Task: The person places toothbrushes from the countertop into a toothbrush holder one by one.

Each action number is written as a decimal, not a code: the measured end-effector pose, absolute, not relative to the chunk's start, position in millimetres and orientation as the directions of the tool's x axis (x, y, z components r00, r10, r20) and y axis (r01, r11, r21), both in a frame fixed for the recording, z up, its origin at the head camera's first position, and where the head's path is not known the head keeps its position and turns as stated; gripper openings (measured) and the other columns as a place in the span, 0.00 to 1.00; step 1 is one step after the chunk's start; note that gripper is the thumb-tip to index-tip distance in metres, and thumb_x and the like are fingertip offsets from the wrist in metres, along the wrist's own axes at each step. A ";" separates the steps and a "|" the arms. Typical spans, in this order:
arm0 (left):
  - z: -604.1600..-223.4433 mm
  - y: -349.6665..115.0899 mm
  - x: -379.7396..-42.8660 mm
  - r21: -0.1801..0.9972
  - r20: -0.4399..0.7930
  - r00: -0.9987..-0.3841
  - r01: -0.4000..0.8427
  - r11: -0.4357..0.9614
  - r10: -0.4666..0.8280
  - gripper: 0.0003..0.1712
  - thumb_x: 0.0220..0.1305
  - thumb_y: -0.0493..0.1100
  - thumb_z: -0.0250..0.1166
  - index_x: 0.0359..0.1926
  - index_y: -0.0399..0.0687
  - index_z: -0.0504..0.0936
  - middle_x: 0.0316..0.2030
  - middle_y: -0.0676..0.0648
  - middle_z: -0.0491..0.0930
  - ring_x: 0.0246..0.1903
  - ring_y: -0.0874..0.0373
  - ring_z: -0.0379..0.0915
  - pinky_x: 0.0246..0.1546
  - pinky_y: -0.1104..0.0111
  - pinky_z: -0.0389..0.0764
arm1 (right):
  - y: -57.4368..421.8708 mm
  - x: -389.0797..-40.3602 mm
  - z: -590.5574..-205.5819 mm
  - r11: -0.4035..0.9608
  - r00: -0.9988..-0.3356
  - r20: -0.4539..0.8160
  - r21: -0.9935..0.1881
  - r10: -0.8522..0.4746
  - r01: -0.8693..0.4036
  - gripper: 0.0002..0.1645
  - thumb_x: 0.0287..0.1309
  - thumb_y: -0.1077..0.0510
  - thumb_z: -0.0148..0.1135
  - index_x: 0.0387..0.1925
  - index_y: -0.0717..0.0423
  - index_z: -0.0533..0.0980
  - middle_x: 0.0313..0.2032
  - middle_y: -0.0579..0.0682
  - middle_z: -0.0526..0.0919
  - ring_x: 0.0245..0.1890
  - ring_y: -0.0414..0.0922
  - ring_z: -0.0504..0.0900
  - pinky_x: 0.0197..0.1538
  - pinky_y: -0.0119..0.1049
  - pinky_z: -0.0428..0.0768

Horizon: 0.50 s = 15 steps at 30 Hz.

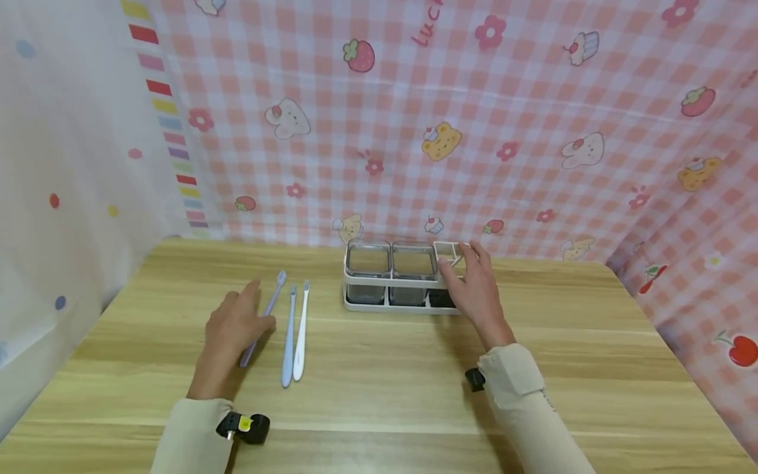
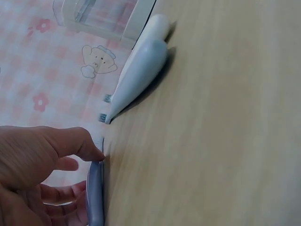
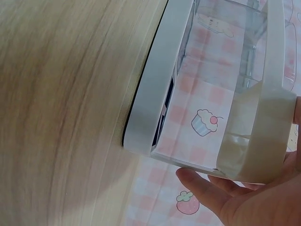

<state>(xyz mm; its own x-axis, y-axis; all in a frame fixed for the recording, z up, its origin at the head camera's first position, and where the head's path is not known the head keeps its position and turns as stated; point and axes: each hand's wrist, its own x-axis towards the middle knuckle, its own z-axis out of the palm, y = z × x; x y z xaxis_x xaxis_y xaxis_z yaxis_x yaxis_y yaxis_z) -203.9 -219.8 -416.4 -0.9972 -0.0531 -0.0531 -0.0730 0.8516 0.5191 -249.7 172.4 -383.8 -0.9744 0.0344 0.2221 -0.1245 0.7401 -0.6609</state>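
A purple toothbrush (image 1: pixel 274 297) lies on the table beneath my left hand (image 1: pixel 235 324). In the left wrist view, the thumb tip touches or nearly touches its handle (image 2: pixel 95 193), with the other fingers spread on the far side. To its right lie a blue toothbrush (image 1: pixel 288 342) and a white toothbrush (image 1: pixel 301 339), bristle heads toward the back. A white toothbrush holder (image 1: pixel 408 284) with two clear cups stands near the table's back edge. My right hand (image 1: pixel 476 289) grips its right end, thumb at the front and fingers behind; in the right wrist view, fingers (image 3: pixel 200 186) reach round the end.
Each of the two clear cups, the left cup (image 1: pixel 368 260) and the right cup (image 1: pixel 413 261), sits in its own slot of the holder. A pink checked cloth (image 1: pixel 391 125) hangs behind the wooden table (image 1: pixel 379 395), and a white dotted cloth (image 1: pixel 77 197) hangs at left.
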 end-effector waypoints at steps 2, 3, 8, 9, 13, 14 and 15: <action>-414.9 -218.8 -204.2 0.512 -0.047 -0.998 -0.064 0.857 -0.046 0.47 0.53 0.42 0.66 0.72 0.29 0.61 0.56 0.23 0.72 0.50 0.33 0.71 0.44 0.42 0.75 | 172.6 -249.7 -383.7 0.740 -0.974 0.223 -0.661 0.036 -0.124 0.42 0.73 0.39 0.52 0.75 0.62 0.59 0.77 0.60 0.50 0.73 0.61 0.60 0.71 0.60 0.61; -414.4 -218.5 -204.5 0.510 -0.044 -0.998 -0.061 0.858 -0.045 0.46 0.53 0.42 0.66 0.71 0.29 0.63 0.57 0.23 0.72 0.49 0.34 0.71 0.43 0.42 0.75 | 172.7 -249.6 -383.8 0.741 -0.974 0.224 -0.660 0.036 -0.124 0.42 0.73 0.39 0.52 0.75 0.62 0.59 0.77 0.60 0.50 0.73 0.62 0.60 0.71 0.60 0.61; -414.4 -218.7 -206.6 0.503 -0.045 -0.997 -0.075 0.861 -0.061 0.38 0.52 0.41 0.65 0.65 0.31 0.72 0.45 0.32 0.81 0.35 0.42 0.74 0.27 0.54 0.76 | 172.7 -249.0 -384.6 0.743 -0.975 0.218 -0.659 0.041 -0.116 0.43 0.73 0.38 0.51 0.76 0.62 0.59 0.77 0.60 0.50 0.73 0.61 0.60 0.70 0.60 0.61; -414.7 -219.3 -207.2 0.507 -0.048 -0.997 -0.080 0.858 -0.065 0.37 0.52 0.41 0.65 0.64 0.31 0.73 0.41 0.34 0.81 0.31 0.45 0.73 0.24 0.57 0.75 | 172.6 -249.1 -384.5 0.745 -0.975 0.218 -0.657 0.042 -0.115 0.43 0.73 0.38 0.51 0.76 0.62 0.59 0.77 0.60 0.50 0.73 0.61 0.60 0.70 0.60 0.61; -416.1 -222.1 -208.4 0.554 -0.059 -0.996 -0.091 0.828 -0.070 0.31 0.55 0.42 0.65 0.60 0.31 0.78 0.37 0.37 0.82 0.26 0.48 0.73 0.20 0.60 0.73 | 171.8 -249.3 -384.0 0.746 -0.973 0.227 -0.655 0.047 -0.117 0.43 0.73 0.38 0.51 0.75 0.62 0.60 0.77 0.61 0.51 0.73 0.61 0.60 0.71 0.60 0.61; -416.7 -223.3 -208.6 0.568 -0.057 -0.996 -0.087 0.818 -0.066 0.31 0.56 0.42 0.65 0.60 0.31 0.78 0.38 0.37 0.83 0.27 0.49 0.74 0.20 0.61 0.73 | 171.5 -249.5 -384.0 0.747 -0.972 0.229 -0.655 0.049 -0.117 0.43 0.73 0.38 0.51 0.75 0.62 0.60 0.77 0.61 0.52 0.73 0.61 0.60 0.71 0.60 0.61; -417.1 -224.1 -208.4 0.584 -0.054 -0.997 -0.082 0.807 -0.062 0.29 0.57 0.42 0.65 0.59 0.30 0.79 0.39 0.37 0.84 0.28 0.49 0.75 0.22 0.61 0.73 | 171.3 -249.6 -384.1 0.747 -0.972 0.231 -0.655 0.051 -0.116 0.43 0.73 0.38 0.51 0.75 0.62 0.60 0.77 0.61 0.52 0.73 0.61 0.60 0.71 0.60 0.61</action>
